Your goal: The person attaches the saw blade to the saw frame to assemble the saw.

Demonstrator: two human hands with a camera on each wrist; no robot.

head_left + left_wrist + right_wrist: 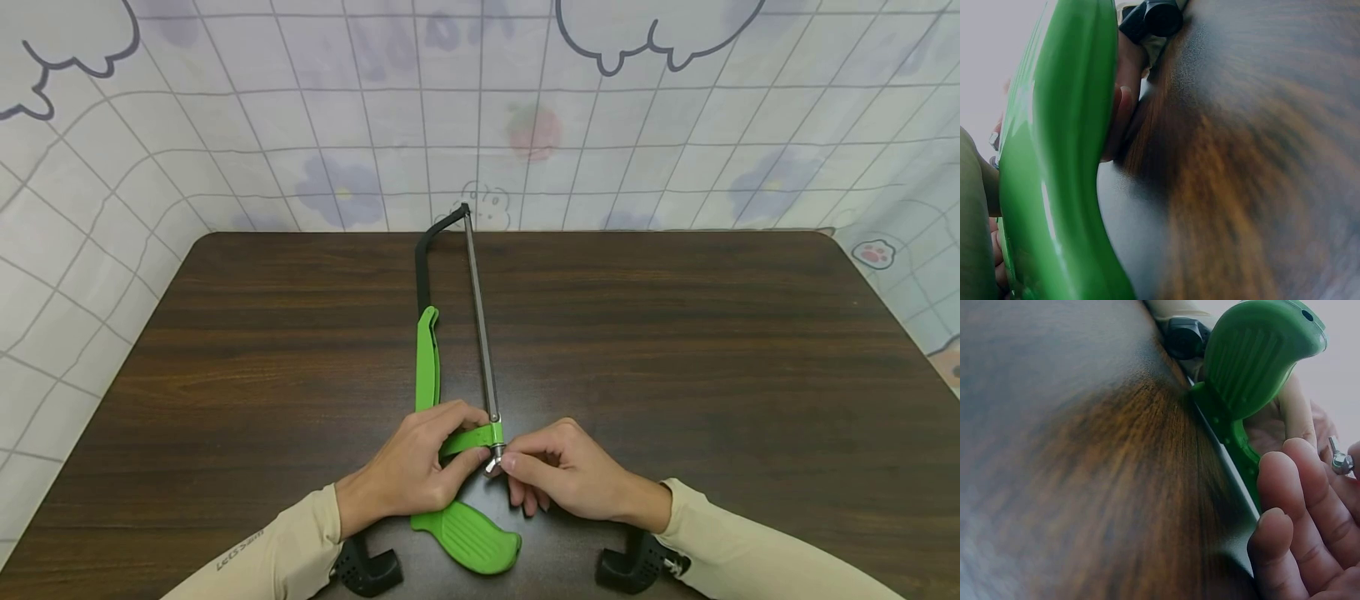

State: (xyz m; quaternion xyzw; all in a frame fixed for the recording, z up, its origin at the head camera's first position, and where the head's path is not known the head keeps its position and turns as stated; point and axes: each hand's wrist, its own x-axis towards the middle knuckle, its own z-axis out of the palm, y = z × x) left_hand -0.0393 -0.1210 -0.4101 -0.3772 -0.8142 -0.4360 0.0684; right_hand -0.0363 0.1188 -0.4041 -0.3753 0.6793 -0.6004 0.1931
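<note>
A hacksaw [427,358] with a green handle and a black front frame lies on the table, its far end pointing away from me. Its long silver blade [482,333] runs along the right side. My left hand [420,467] grips the green frame near the blade's near end, thumb and fingers around the short crosspiece. At that end sits a small metal wing nut [492,466], which my right hand [573,471] pinches between thumb and index finger. In the right wrist view the wing nut [1340,461] shows beside the fingers. The handle [1066,156] fills much of the left wrist view.
The dark wooden table [675,333] extends to both sides of the saw. A white grid-patterned cloth [337,108] hangs behind its far edge. Black wrist devices [367,571] sit below both wrists, near the saw's handle.
</note>
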